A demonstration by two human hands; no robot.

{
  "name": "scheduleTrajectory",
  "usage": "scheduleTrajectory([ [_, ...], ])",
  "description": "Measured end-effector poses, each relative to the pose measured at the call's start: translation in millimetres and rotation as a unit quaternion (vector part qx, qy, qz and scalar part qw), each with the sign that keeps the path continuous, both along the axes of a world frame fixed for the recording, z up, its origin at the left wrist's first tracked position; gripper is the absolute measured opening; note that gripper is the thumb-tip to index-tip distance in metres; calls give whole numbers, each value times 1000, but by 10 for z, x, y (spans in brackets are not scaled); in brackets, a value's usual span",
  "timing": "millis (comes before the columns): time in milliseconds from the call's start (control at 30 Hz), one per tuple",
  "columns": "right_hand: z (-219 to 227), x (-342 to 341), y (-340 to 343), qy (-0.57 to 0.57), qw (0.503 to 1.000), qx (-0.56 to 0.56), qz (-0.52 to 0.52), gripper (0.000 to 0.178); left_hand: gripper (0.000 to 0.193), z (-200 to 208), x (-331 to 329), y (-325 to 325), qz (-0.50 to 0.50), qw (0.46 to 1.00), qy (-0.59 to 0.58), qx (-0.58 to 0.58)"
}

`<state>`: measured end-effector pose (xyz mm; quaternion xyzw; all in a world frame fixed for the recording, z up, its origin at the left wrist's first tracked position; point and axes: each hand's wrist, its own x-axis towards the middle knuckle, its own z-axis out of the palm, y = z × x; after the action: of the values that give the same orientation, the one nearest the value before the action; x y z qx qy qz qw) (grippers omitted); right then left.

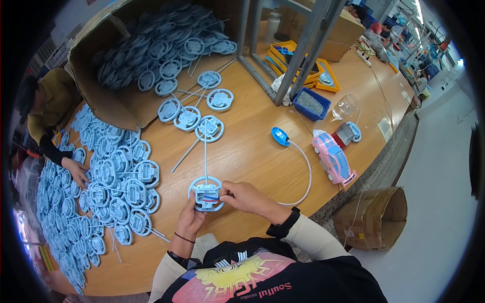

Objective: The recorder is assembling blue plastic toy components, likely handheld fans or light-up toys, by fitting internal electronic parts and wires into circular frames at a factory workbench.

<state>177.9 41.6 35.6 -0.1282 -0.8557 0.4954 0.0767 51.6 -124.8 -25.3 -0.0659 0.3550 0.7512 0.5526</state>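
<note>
My left hand (190,218) holds a light blue toy steering wheel (205,193) from below, just above the wooden table (252,151). A thin white tube runs up from the wheel. My right hand (244,197) pinches thin red and dark wires at the wheel's open centre. More blue wheels (199,118) with tubes lie loose on the table beyond it.
A large pile of blue wheels (108,177) covers the table's left. A tilted cardboard box (126,96) holds more. A pink toy car (333,160) with a white cable, a blue bin (311,103) and yellow trays sit right. Another person's hand (77,170) works at left.
</note>
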Motion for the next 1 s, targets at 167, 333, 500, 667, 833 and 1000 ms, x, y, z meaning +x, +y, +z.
scheduleTrajectory([
  [167,-51,37,18,7,1000,-14,-5,14,39,95,31,43,-35,999,-11,3],
  [333,-39,26,7,1,1000,-15,6,14,41,79,22,41,-34,999,-14,40],
  [500,-172,-75,-77,-5,998,-55,14,17,38,11,-172,-122,-30,998,63,9],
  [667,-495,45,9,-37,993,-114,-9,18,41,92,-1052,-717,213,964,159,-21],
  [833,-731,138,149,-101,972,-205,-62,16,55,527,-1770,-647,391,907,29,156],
  [1000,-854,138,157,-95,966,-226,-79,14,56,463,-1795,442,-37,909,394,-133],
])
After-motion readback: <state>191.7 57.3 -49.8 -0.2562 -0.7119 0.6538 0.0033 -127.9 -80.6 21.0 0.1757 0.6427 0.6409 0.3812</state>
